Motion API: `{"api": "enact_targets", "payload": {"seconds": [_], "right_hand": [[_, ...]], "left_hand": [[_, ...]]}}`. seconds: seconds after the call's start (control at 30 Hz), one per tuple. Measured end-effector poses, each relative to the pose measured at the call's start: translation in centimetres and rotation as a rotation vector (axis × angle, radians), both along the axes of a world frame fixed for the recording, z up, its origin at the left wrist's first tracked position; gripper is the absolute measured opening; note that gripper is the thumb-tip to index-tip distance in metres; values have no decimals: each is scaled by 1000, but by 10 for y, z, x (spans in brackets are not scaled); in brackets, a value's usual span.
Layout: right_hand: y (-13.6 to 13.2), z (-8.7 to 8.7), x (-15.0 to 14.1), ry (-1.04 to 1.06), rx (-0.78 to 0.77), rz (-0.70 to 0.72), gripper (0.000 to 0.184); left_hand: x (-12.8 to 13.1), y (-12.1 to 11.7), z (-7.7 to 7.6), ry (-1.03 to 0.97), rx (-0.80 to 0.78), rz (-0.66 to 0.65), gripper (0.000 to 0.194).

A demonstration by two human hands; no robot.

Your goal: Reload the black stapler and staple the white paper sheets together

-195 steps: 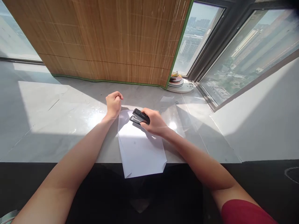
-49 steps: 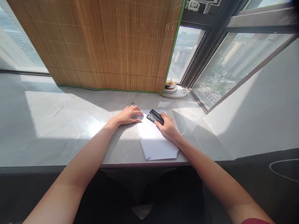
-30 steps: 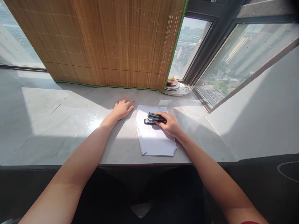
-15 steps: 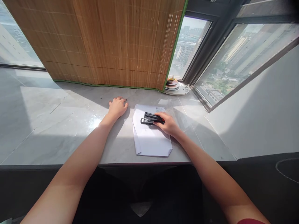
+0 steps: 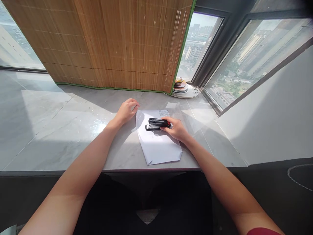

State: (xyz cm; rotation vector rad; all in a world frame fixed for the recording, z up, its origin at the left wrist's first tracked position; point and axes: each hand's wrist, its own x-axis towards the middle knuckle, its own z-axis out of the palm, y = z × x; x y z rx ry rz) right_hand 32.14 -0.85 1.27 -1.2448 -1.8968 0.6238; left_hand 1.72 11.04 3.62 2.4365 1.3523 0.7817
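A black stapler (image 5: 158, 124) lies over the white paper sheets (image 5: 161, 148), its jaws apart and pointing left. My right hand (image 5: 176, 128) is closed around the stapler's right end, with the thumb on the near side. Just beyond the upper left corner of the paper, my left hand (image 5: 127, 110) has its fingers curled in toward the thumb; anything between the fingertips is too small to make out. The near corners of the sheets look folded. A small printed patch (image 5: 163, 113) shows at the top of the paper.
The sheets rest on a grey marble-look ledge (image 5: 80, 151). A bamboo blind (image 5: 117, 45) with green edging hangs behind it. Stacked plates (image 5: 182, 89) stand in the far right corner by the windows. A small clear piece (image 5: 172, 105) lies behind the paper.
My left hand has moved right toward the paper and its fingers have drawn together. The paper has turned, its far end shifting left and near end right. The stapler has moved slightly left.
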Motion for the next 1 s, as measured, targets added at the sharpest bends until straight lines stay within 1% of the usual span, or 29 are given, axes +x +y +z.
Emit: {"api": "enact_targets", "payload": {"seconds": [0.07, 0.1, 0.13, 0.17, 0.23, 0.3, 0.43, 0.5, 0.53, 0.57, 0.63, 0.67, 0.73, 0.83, 0.93, 1.0], "right_hand": [[0, -1, 1, 14, 14, -56, 30], [1, -2, 2, 25, 29, -94, 30], [2, -3, 3, 36, 45, -131, 31], [3, -4, 4, 45, 57, -160, 32], [4, -5, 6, 56, 62, -186, 33], [6, -5, 7, 51, 52, -173, 33], [5, -2, 4, 20, 15, -118, 32], [3, 1, 3, 21, 16, -108, 37], [1, 3, 3, 32, 38, -123, 39], [0, 5, 4, 49, 77, -156, 36], [-3, 9, 6, 85, 173, -249, 21], [-4, 11, 8, 93, 212, -290, 22], [-6, 12, 10, 93, 242, -333, 33], [-5, 9, 11, 116, 197, -358, 36], [-2, 4, 10, 200, 103, -387, 35], [-1, 2, 10, 235, 70, -395, 35]], "left_hand": [[3, -5, 0, 14, -73, -270, 42], [5, -8, -1, 53, -110, -361, 42], [6, -10, -1, 99, -136, -412, 44], [7, -11, -2, 142, -151, -435, 48], [6, -11, -3, 202, -154, -438, 60], [5, -10, -4, 231, -152, -435, 69], [2, -6, -5, 250, -164, -450, 69], [2, -6, -5, 251, -169, -450, 68], [2, -6, -5, 250, -169, -449, 68], [2, -6, -5, 247, -169, -448, 68], [1, -7, -4, 245, -169, -455, 69], [0, -7, -3, 250, -173, -464, 72], [-3, -7, -1, 266, -195, -486, 80], [-7, -7, 2, 287, -253, -520, 95], [-9, -6, 3, 291, -306, -547, 104], [-9, -6, 3, 295, -329, -550, 108]]}}
